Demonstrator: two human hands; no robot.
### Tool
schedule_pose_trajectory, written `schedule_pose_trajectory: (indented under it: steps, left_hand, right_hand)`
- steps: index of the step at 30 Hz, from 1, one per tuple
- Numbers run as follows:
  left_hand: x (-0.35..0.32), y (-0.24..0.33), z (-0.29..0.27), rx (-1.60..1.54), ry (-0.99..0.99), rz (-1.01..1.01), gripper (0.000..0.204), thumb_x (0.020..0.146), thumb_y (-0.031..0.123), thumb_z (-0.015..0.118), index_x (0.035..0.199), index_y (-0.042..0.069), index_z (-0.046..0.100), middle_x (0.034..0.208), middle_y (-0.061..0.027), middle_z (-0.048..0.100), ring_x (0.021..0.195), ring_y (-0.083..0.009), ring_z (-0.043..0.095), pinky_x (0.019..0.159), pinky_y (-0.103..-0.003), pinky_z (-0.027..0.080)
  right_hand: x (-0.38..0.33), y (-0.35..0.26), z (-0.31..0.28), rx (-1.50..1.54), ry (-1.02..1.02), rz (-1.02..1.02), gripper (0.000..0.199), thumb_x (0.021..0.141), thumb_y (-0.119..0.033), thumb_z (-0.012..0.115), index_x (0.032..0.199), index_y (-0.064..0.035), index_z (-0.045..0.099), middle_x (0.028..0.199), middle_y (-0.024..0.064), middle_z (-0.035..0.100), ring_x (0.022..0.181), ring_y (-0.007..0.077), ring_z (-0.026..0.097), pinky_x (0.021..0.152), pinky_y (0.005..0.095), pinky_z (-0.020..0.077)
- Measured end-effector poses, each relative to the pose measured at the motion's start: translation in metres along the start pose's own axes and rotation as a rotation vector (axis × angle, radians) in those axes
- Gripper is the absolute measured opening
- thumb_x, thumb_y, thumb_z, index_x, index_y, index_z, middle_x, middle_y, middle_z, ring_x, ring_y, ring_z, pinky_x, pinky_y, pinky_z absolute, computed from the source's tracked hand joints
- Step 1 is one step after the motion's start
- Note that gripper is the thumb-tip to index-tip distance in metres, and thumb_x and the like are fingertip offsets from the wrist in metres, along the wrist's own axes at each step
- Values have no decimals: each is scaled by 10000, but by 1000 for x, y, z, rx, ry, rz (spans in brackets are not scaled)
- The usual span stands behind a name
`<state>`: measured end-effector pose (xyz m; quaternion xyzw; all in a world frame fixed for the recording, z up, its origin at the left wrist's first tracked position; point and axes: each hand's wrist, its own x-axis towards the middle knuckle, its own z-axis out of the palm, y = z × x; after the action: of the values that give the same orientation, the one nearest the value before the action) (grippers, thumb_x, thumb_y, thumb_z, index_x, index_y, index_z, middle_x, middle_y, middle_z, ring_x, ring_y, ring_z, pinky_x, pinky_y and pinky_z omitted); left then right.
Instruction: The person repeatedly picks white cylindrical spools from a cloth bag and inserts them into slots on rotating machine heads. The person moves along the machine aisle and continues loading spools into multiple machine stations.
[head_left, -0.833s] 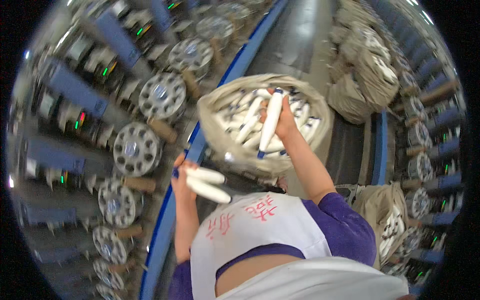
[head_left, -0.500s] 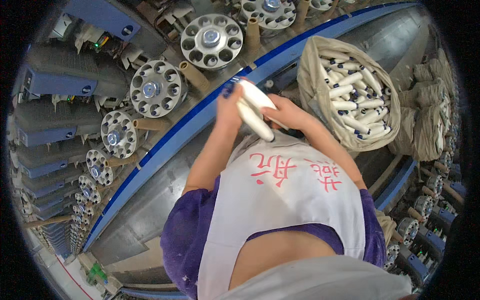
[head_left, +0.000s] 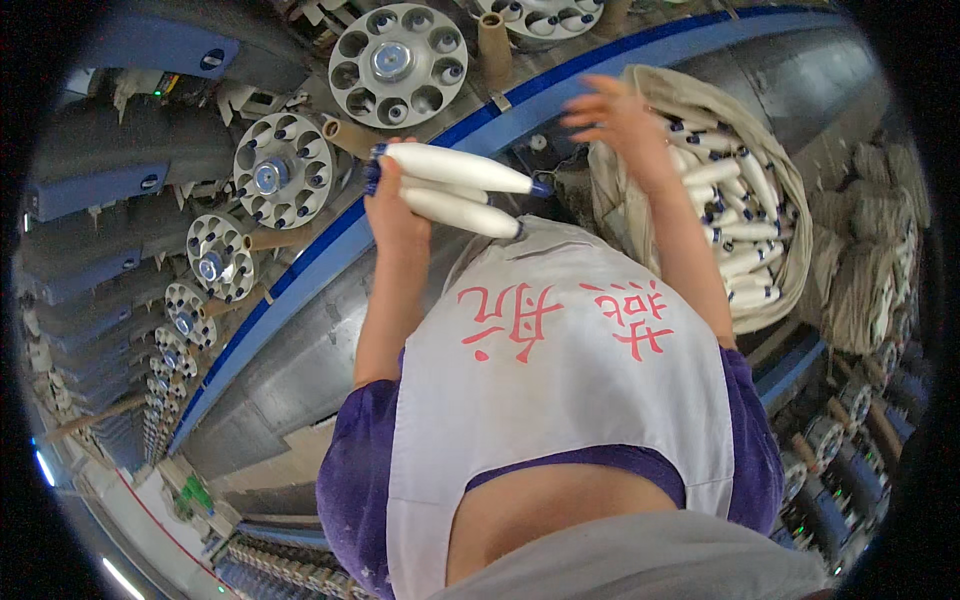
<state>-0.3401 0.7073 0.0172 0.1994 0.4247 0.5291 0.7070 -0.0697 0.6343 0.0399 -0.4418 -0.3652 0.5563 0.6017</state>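
My left hand [head_left: 392, 200] is closed around the blue ends of a small bunch of white yarn bobbins [head_left: 460, 168]. They lie side by side, with their tapered tips pointing right above my apron. To the right, my right hand [head_left: 625, 125] is raised near the edge of a beige cloth sack [head_left: 612, 185]. Its fingers are spread and somewhat blurred, and nothing shows in them. Many more white bobbins [head_left: 750, 232] with blue ends are piled loosely inside the sack, partly covered by my right forearm.
Round metal magazines [head_left: 390, 62] with bobbins in their pockets line the machine at the left and top. Brown cone tubes [head_left: 494, 48] stand between them. A blue rail [head_left: 330, 240] runs along the machine. Further sacks [head_left: 850, 270] are at the right.
My right hand has let go of the bobbins and moved up and right toward the sack. My left hand has moved left with the bobbins, which now lie nearly level.
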Motion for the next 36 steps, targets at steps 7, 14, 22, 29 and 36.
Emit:
schedule_pose_trajectory:
  steps: [7,14,22,29,36]
  left_hand:
    - [24,7,-29,32,161,173,300,906,238,465,1063,-9,529,984,-105,546,966,-228,521,872,-360,413]
    - [127,71,-92,-129,239,543,424,923,334,398,1169,-11,402,1079,-152,516,1024,-269,506,915,-423,398]
    - [234,81,-103,117,215,525,471,916,341,428,1229,-10,408,1100,-116,552,1044,-229,505,887,-365,392]
    - [231,79,-114,208,289,356,428,914,359,432,1159,12,487,1057,-74,550,961,-193,512,827,-330,400]
    - [229,72,-119,236,232,375,307,911,295,461,1035,33,564,997,-59,547,897,-160,507,794,-303,404]
  right_hand:
    - [57,63,36,-179,-677,533,579,776,-181,612,1277,-68,345,800,51,540,499,87,480,405,228,384]
    - [143,136,72,77,-204,1034,369,839,-262,567,1048,1,415,705,70,536,384,104,443,314,232,315]
    - [200,128,93,-721,-878,72,287,888,-301,473,933,-42,587,656,79,573,553,119,509,446,242,378]
    - [309,105,195,-648,-565,-39,270,858,-217,543,1077,-66,586,758,28,534,675,106,491,598,261,408]
    - [298,228,232,-625,-372,-401,232,748,-87,653,974,-33,632,850,68,563,755,185,551,666,266,440]
